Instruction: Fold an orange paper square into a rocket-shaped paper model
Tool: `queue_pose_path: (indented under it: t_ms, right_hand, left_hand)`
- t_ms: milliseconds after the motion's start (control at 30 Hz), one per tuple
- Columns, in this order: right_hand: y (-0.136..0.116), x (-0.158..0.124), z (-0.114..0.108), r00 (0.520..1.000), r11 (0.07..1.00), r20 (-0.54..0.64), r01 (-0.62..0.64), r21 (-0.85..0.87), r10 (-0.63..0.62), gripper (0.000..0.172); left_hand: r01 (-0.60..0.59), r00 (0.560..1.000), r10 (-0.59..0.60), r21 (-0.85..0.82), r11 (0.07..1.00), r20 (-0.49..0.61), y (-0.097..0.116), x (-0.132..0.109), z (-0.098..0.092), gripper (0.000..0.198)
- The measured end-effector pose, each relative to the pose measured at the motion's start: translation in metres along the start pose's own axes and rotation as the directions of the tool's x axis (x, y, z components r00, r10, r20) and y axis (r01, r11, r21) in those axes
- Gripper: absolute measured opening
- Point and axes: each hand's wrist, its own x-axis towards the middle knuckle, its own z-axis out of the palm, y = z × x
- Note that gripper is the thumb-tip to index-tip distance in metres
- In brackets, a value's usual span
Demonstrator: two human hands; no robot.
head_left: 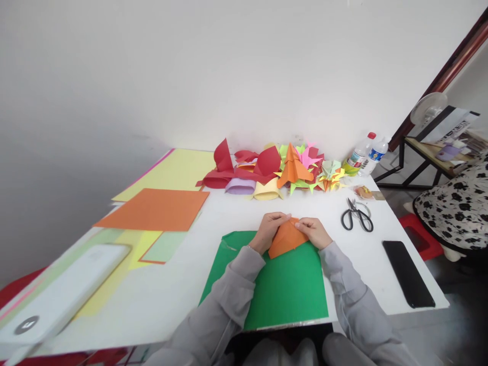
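Note:
A partly folded sheet of orange paper [286,239] is held up over the green sheet [285,290] at the front of the table. My left hand [270,229] pinches its upper left edge, with thumb and fingers near the top point. On the other side, my right hand [313,231] grips the upper right edge, fingertips close to those of the left. The paper's lower point hangs toward me. Folded layers behind the fingers are partly hidden.
Black-handled scissors [357,216] and a black phone [407,273] lie at the right. Folded paper shapes [263,168] stand along the wall, beside two bottles [358,155]. Orange sheets [154,209] and a long white device [72,290] are at the left. A person in patterned clothing [453,208] sits at the right.

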Motion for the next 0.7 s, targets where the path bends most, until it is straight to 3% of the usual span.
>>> queue_pose_path:
  t_ms: [167,333,533,700]
  right_hand:
    - [0.0004,0.0006,0.0005,1.000,1.000,-0.002,-0.012,0.019,0.012,0.042]
    - [0.0047,0.0020,0.0002,1.000,1.000,-0.027,-0.003,0.028,0.004,0.040]
    - [0.0031,0.0019,0.0005,0.999,0.999,-0.027,-0.028,0.036,0.029,0.041]
    - [-0.0010,0.0007,0.0018,0.998,0.997,-0.016,-0.052,0.064,0.054,0.041]
  left_hand:
    - [-0.017,0.999,0.017,0.017,1.000,-0.030,0.0010,0.0000,0.0011,0.033]
    - [0.082,0.995,-0.078,-0.050,0.995,0.066,0.0047,-0.0019,0.0025,0.050]
    - [-0.019,1.000,0.020,0.055,0.998,-0.015,0.0011,0.0002,-0.0006,0.034]
    - [-0.010,1.000,0.011,0.010,1.000,-0.015,-0.0016,0.0016,-0.0016,0.031]
